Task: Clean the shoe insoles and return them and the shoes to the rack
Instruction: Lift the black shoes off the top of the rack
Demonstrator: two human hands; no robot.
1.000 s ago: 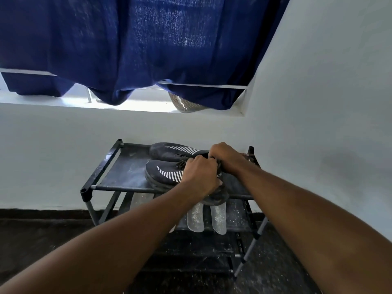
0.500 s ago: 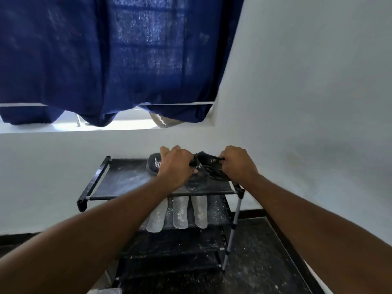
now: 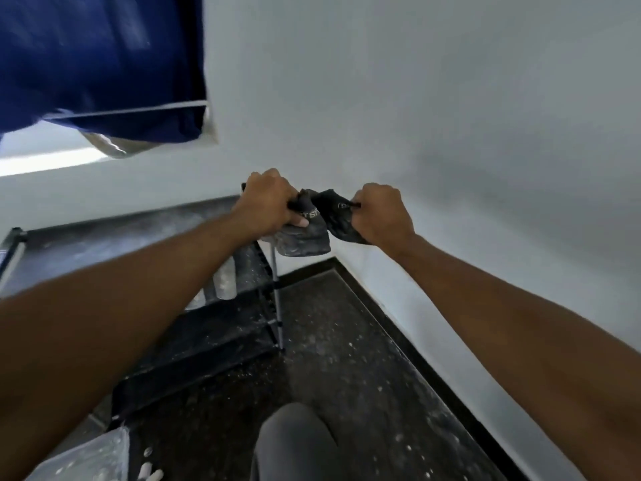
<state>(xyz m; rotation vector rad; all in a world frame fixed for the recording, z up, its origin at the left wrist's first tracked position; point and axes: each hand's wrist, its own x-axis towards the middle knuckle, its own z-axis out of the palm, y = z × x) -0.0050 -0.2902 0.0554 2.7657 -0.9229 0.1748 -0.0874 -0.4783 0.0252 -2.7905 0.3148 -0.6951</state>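
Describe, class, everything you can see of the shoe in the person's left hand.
The left-hand shoe is dark grey to black, of soft fabric by its look, with pale lettering near the heel and a dusty, scuffed sole edge. The left hand grips its collar, holding it in the air beside the rack's right end, heel toward the camera. It lies against the other shoe.
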